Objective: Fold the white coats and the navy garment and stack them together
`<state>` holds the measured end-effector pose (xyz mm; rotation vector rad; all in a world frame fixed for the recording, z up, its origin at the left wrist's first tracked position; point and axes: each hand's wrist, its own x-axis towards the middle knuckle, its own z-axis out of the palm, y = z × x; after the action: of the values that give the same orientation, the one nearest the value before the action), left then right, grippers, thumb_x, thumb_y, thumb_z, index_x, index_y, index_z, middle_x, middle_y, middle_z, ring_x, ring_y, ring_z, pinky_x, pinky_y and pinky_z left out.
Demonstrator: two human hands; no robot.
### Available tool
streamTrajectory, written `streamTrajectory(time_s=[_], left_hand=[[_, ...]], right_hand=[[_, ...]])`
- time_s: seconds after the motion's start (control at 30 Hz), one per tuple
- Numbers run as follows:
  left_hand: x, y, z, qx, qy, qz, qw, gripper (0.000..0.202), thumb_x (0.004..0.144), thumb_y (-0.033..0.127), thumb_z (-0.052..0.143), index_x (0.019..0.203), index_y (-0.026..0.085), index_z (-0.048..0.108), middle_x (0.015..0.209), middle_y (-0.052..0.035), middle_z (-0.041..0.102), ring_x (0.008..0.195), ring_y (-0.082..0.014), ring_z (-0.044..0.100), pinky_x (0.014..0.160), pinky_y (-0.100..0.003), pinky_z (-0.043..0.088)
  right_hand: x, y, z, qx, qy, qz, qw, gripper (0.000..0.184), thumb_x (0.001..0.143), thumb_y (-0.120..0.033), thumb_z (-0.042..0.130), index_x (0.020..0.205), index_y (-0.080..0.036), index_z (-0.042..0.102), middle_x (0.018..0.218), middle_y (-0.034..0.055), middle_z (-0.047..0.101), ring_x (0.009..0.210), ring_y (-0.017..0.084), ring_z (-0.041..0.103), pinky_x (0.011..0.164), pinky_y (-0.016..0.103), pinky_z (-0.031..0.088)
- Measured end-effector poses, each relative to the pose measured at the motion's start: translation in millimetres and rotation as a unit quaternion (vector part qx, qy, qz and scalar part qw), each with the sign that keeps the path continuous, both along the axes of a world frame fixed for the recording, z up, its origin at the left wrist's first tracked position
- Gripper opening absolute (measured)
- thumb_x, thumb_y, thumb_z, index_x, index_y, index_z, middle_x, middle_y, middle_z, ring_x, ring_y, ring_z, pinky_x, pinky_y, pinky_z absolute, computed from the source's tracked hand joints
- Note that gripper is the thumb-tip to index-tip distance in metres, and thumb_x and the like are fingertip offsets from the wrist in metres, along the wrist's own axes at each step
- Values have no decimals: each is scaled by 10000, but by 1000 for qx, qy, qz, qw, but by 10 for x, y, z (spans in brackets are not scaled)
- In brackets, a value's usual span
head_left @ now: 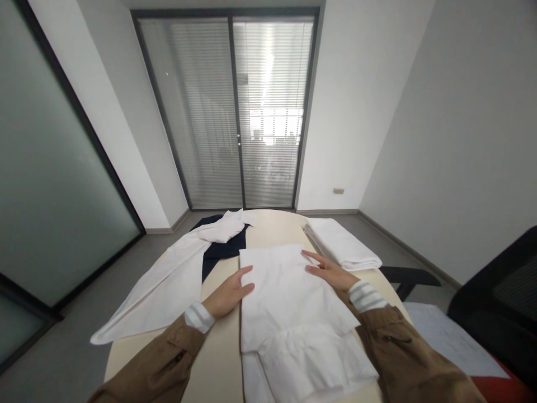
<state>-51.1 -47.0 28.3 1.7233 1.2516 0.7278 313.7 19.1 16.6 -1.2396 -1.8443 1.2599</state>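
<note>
A loosely folded white fabric garment (289, 296), with a gathered band across its near part, lies on the pale cream table (218, 358) with the rounded far edge. Brown sleeves (168, 355) with striped grey-and-white cuffs (199, 317) reach in on either side of the garment.

The left hand (229, 292) rests at the garment's left edge, its grip apart: thumb and forefinger lie separately on the cloth, while its other fingers are hidden. The right hand (329, 271) touches the garment's far right corner, its grip also apart, thumb and forefinger spread; whether anything is held beneath, I cannot tell.

To the right of the garment, beyond the right sleeve, white paper sheets (455, 338) lie over a red surface (503, 389), beside a black office chair (495, 302). Left of the garment, a long white cloth (168, 285) trails past the table's edge, its far part over a dark navy cloth (226, 248). Beyond the garment to the right sits a neatly folded white cloth (342, 243). Farthest beyond the garment stands a dark-framed glass partition (237, 112) with horizontal blinds.
</note>
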Motion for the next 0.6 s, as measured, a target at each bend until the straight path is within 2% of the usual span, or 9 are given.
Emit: streamTrajectory(time_s=[0.1,0.2,0.3,0.37,0.43,0.53,0.6], left_hand=[[-40,-11,-29,-4,5,-43,999,904,797,504,724,1539,141,355,639,52,478,566,-131,392,565,-248,346],[-52,-26,-19,-40,-60,-88,994,1121,752,483,789,1603,156,136,702,24,582,568,-137,468,587,-249,418],[12,-6,-46,-74,-182,-25,980,1238,809,500,743,1575,171,-171,938,-69,696,696,-178,618,730,-314,516],[73,25,-89,-82,-243,42,966,1252,828,487,732,1547,202,-252,1127,-132,695,839,-212,682,835,-364,532],[128,65,-134,-78,-264,89,957,1248,814,421,765,1563,223,-214,1267,-172,650,986,-241,692,906,-389,526],[185,149,-173,-54,-278,121,951,1193,786,313,796,1597,238,-76,1404,-182,567,1142,-247,649,972,-375,504],[206,238,-176,-45,-287,136,947,1141,810,317,771,1600,237,-48,1378,-166,596,1111,-234,664,962,-369,507]], right_hand=[[18,-23,65,-27,5,48,998,812,788,-521,731,1502,-266,441,1453,91,540,1280,308,556,1100,446,447],[52,-43,138,-28,-4,117,993,862,745,-462,779,1508,-268,428,1532,65,459,1398,307,440,1181,444,335],[48,-52,162,-24,-6,109,994,942,716,-462,800,1535,-273,376,1603,63,348,1464,319,334,1213,463,261],[25,-64,164,-31,3,89,996,1039,693,-472,819,1569,-286,291,1627,76,294,1469,327,322,1196,470,294],[3,-82,168,-56,18,83,995,1193,669,-479,841,1603,-308,119,1613,108,318,1433,333,389,1157,494,352],[3,-106,184,-90,33,94,991,1398,639,-474,869,1580,-305,-151,1554,162,408,1344,339,507,1115,537,388],[23,-110,193,-80,21,98,992,1429,614,-457,888,1581,-292,-151,1558,174,397,1348,342,503,1138,530,358]])
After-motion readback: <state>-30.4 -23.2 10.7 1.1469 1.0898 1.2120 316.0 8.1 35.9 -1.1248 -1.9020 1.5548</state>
